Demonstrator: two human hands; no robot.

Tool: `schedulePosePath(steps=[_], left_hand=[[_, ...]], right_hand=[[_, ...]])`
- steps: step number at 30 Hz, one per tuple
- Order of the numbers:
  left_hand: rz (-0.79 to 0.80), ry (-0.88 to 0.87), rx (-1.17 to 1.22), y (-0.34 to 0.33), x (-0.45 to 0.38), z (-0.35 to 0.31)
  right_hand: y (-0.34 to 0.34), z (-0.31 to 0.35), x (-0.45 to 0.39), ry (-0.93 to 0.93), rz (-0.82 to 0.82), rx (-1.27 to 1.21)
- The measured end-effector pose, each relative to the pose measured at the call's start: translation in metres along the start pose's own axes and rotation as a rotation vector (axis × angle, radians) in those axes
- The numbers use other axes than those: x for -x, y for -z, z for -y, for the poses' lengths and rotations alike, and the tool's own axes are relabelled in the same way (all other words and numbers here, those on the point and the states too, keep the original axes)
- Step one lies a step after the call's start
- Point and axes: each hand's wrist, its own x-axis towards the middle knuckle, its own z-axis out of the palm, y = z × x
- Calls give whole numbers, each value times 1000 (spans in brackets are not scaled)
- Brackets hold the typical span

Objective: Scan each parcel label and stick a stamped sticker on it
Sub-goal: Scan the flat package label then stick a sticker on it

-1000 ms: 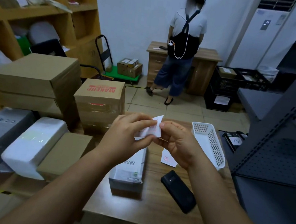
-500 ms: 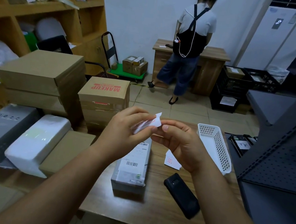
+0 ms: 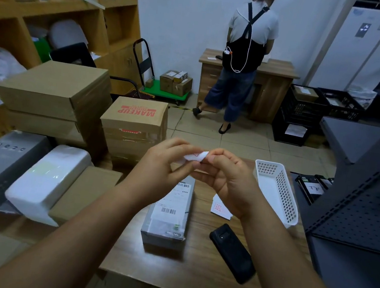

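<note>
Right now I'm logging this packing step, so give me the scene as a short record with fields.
left hand: left hand pinches the sticker
right hand: right hand pinches the same sticker
parcel: grey parcel on the table, label up, below the hands
scanner: black scanner lying right of the parcel
spare stickers: stamped stickers beside the white basket

I see a white wall (image 3: 184, 27), beige tiled floor (image 3: 250, 138), wooden shelving (image 3: 58, 10) at left, and a wooden desk (image 3: 274, 82) against that wall.

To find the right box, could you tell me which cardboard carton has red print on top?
The smaller carton behind the table, printed MAKEUP; the bigger stacked cartons left of it are plain.
</note>
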Motion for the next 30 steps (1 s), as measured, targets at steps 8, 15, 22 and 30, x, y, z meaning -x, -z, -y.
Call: schedulePosePath(steps=[8,15,22,30], left_hand=[[35,8,-80,-9,0,2],[127,326,348,8,-12,-1],[-190,444,554,-1,-25,-17],[-236,-28,-14,13,-38,-19]], right_hand=[[-4,-6,-6,-13,-207,-8],[14,6,-5,101,-179,523],[5,9,-9,17,-233,179],[-2,44,-19,113,-377,373]])
